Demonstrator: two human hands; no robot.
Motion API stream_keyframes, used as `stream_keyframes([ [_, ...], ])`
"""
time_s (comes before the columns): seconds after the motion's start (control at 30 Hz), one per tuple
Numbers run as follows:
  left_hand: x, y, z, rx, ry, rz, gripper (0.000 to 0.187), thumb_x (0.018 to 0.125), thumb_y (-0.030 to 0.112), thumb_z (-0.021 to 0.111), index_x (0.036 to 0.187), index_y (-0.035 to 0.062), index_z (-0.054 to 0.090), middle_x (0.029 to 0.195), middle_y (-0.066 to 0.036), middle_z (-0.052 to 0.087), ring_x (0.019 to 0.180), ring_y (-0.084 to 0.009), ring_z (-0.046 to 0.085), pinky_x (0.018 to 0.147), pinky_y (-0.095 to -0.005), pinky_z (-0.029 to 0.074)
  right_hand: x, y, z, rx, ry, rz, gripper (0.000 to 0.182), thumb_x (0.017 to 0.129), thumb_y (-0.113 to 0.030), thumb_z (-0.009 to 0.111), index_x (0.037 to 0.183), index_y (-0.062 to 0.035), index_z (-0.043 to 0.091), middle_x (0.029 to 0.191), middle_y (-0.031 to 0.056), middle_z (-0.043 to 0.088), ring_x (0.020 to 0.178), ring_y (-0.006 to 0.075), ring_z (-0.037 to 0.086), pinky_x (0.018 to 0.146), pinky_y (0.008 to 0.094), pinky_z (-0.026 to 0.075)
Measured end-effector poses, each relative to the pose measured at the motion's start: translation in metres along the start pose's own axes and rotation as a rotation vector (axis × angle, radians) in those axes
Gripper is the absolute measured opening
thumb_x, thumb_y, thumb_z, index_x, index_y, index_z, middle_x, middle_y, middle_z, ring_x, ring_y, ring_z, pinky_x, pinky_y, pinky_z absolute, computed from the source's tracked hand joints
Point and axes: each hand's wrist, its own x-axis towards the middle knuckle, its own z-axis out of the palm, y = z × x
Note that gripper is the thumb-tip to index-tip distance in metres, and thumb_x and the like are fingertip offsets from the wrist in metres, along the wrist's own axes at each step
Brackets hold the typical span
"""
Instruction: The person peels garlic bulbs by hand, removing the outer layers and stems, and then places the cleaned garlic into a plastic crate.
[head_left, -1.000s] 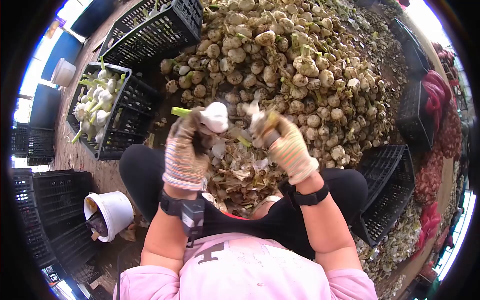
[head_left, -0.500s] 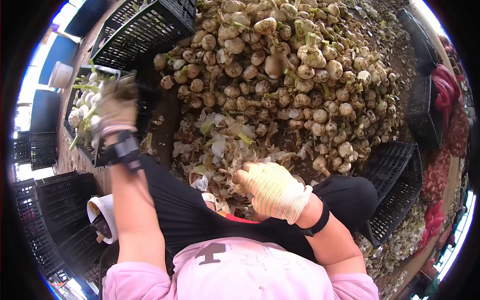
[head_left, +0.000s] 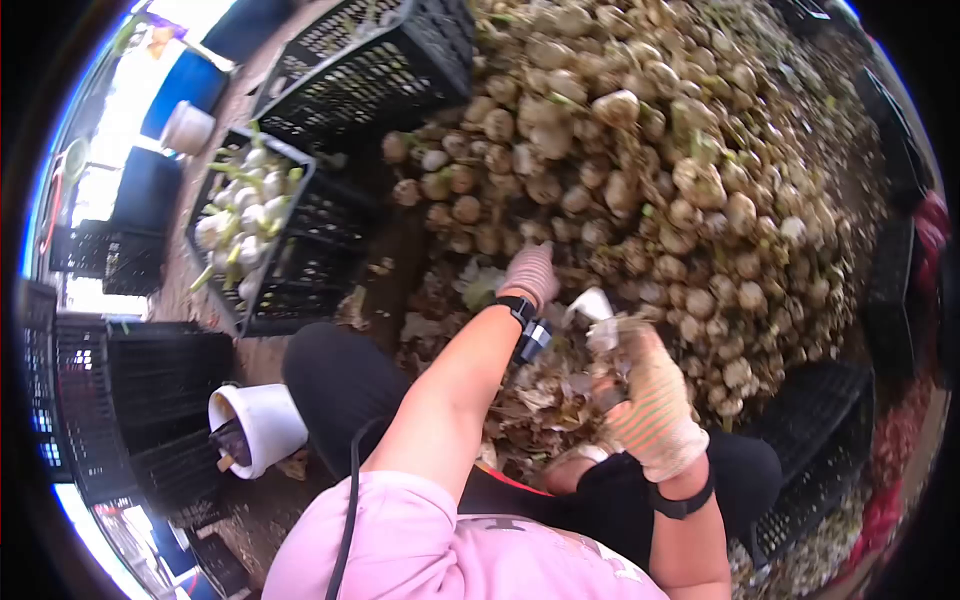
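My left hand (head_left: pixel 532 274), in a striped glove, reaches to the near edge of a big heap of garlic bulbs (head_left: pixel 620 190). Its fingers point away from me into the bulbs and are mostly hidden. My right hand (head_left: pixel 652 405), in a yellowish striped glove, is closed above the loose skins (head_left: pixel 540 405) between my legs. A pale, blurred piece (head_left: pixel 592 305) shows just beyond its fingers; I cannot tell what this hand holds. At the left, cleaned garlic with green stems (head_left: pixel 245 215) fills the top of a black crate (head_left: pixel 300 265).
Another black crate (head_left: pixel 370 75) stands tilted behind the filled one. A white bucket (head_left: pixel 270 430) lies beside my left knee, near stacked dark crates (head_left: pixel 165 400). To the right of my right knee is a black crate (head_left: pixel 810 440). Red net sacks (head_left: pixel 930 240) lie at the far right.
My left hand has swung from the crate of cleaned garlic across to the heap. My right hand has shifted right and turned upward. The view has moved to the left.
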Motion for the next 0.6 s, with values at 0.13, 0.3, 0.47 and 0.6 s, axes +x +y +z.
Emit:
stream_keyframes([
  [0.13, -0.027, -0.007, -0.037, -0.518, 0.067, 0.051, 0.05, 0.069, 0.011, 0.067, 0.117, 0.0042, 0.055, 0.108, -0.02, 0.06, 0.101, -0.0341, 0.057, 0.087, -0.0379, 0.047, 0.003, 0.039, 0.01, -0.096, 0.125, -0.024, 0.028, 0.088, 0.005, 0.04, 0.113, -0.0032, 0.051, 0.093, 0.0019, 0.05, 0.077, 0.0074, 0.045, 0.065, 0.0165, 0.041],
  [0.3, -0.03, -0.019, 0.008, -0.033, -0.164, 0.204, 0.048, 0.076, 0.01, 0.056, 0.123, 0.0078, 0.048, 0.107, -0.025, 0.058, 0.098, -0.0377, 0.057, 0.082, -0.043, 0.047, 0.013, 0.001, 0.003, 1.02, -0.001, 0.359, 0.036, 0.077, -0.002, 0.055, 0.112, 0.0003, 0.049, 0.095, 0.0077, 0.054, 0.087, 0.0172, 0.054, 0.071, 0.0248, 0.047],
  [0.47, -0.031, 0.004, 0.007, -0.102, -0.189, -0.014, 0.058, 0.076, 0.006, 0.06, 0.131, 0.0081, 0.04, 0.128, -0.025, 0.046, 0.109, -0.0361, 0.053, 0.088, -0.042, 0.048, -0.005, 0.003, -0.003, 0.223, -0.048, 0.009, 0.027, 0.09, -0.001, 0.04, 0.116, -0.0013, 0.048, 0.1, 0.0025, 0.054, 0.083, 0.0065, 0.052, 0.064, 0.0153, 0.043],
  [0.6, -0.014, 0.005, 0.011, -0.167, -0.176, -0.146, 0.065, 0.075, 0.006, 0.064, 0.134, 0.0087, 0.036, 0.124, -0.023, 0.05, 0.108, -0.0349, 0.054, 0.086, -0.0417, 0.049, -0.004, 0.0, -0.006, 0.28, -0.036, 0.044, 0.032, 0.086, 0.005, 0.037, 0.116, 0.0015, 0.048, 0.104, 0.0025, 0.053, 0.082, 0.0059, 0.049, 0.068, 0.0154, 0.042],
])
